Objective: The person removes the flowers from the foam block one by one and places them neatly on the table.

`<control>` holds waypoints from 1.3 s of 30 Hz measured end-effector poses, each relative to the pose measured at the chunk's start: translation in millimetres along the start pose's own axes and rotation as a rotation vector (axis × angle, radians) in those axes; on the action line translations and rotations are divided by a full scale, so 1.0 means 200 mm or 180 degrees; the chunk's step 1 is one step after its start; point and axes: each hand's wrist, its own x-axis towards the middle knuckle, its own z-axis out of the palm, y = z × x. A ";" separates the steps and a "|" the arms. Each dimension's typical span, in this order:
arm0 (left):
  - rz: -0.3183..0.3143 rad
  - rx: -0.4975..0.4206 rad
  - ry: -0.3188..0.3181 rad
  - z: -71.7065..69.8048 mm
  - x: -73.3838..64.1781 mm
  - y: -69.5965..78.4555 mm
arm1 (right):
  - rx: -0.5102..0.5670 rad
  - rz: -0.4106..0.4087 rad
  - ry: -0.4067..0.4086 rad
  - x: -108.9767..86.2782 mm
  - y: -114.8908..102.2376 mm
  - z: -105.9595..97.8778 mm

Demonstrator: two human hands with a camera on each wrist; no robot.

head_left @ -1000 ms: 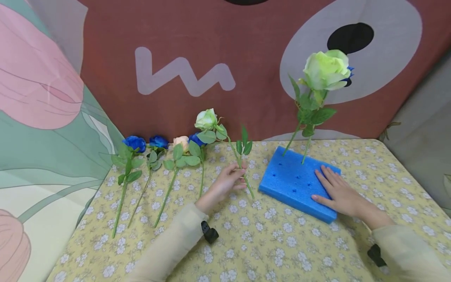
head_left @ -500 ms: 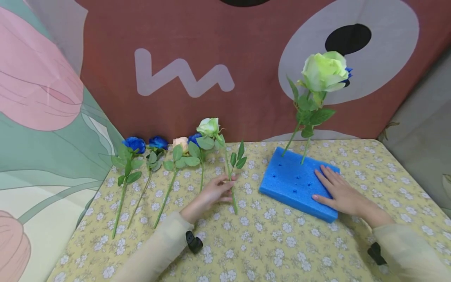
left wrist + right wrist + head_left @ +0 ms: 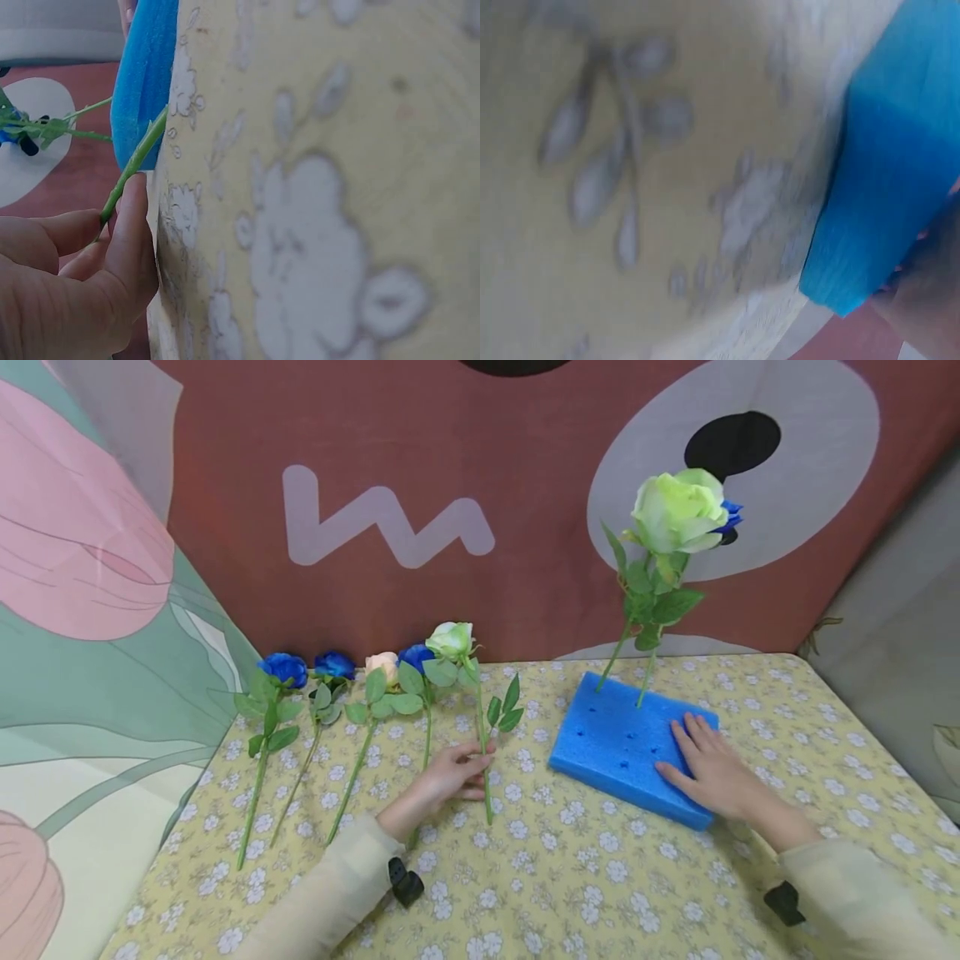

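Head view: at 2 o'clock, blue bloom [image 3: 729, 517] mostly hidden behind large green rose [image 3: 671, 510]. Right hand [image 3: 712, 772] covers the 3 o'clock side of foam block [image 3: 600, 752]; surface beneath unreadable. Left sleeve [image 3: 322, 889] cut off at 7 o'clock, right sleeve [image 3: 855, 885] at 4.

Left wrist view: left hand [image 3: 82, 296] cropped at 8 o'clock, block at 11; pinched stem [image 3: 142, 148] partly hidden by fingers; tablecloth [image 3: 420, 150] blurred toward 3.

Right wrist view: right hand dim, blurred, cropped at 4.

The head view faces forward and down over the floral tablecloth [image 3: 555, 877]. Close, sideways-tilted wrist views share the blue foam block [image 3: 885, 180].
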 end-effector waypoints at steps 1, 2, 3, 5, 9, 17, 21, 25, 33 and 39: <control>-0.0007 0.0027 0.0004 0.00 0.00 0.00 | -0.0004 0.0029 0.0015 0.00 -0.01 0.01; -0.0017 0.0044 0.0005 0.00 -0.01 0.00 | -0.0005 0.0065 0.0025 0.00 -0.02 0.01; -0.0023 0.0071 0.0008 0.00 -0.01 -0.01 | 0.0006 0.0101 0.0041 0.01 -0.03 0.02; -0.0030 0.0096 0.0009 -0.01 -0.01 -0.01 | 0.0055 0.0162 0.0068 0.01 -0.05 0.03; -0.0056 0.0106 0.0012 -0.02 -0.02 -0.03 | 0.0108 0.0271 0.0129 0.02 -0.08 0.05; -0.0162 0.0093 0.0064 -0.03 -0.02 -0.03 | 0.0069 0.0353 0.0182 0.03 -0.10 0.07; -0.0183 0.0081 0.0135 -0.05 -0.03 -0.03 | 0.0111 0.0328 0.0132 0.03 -0.09 0.07; -0.0167 0.0128 0.0215 -0.06 -0.04 -0.02 | 0.0104 0.0301 0.0046 0.03 -0.06 0.06; -0.0228 0.0265 0.0317 -0.07 -0.06 -0.02 | 0.0103 0.0183 0.0016 0.04 0.00 0.05; -0.0212 0.0352 0.0292 -0.08 -0.06 -0.03 | 0.0114 0.0144 -0.0006 0.03 0.01 0.04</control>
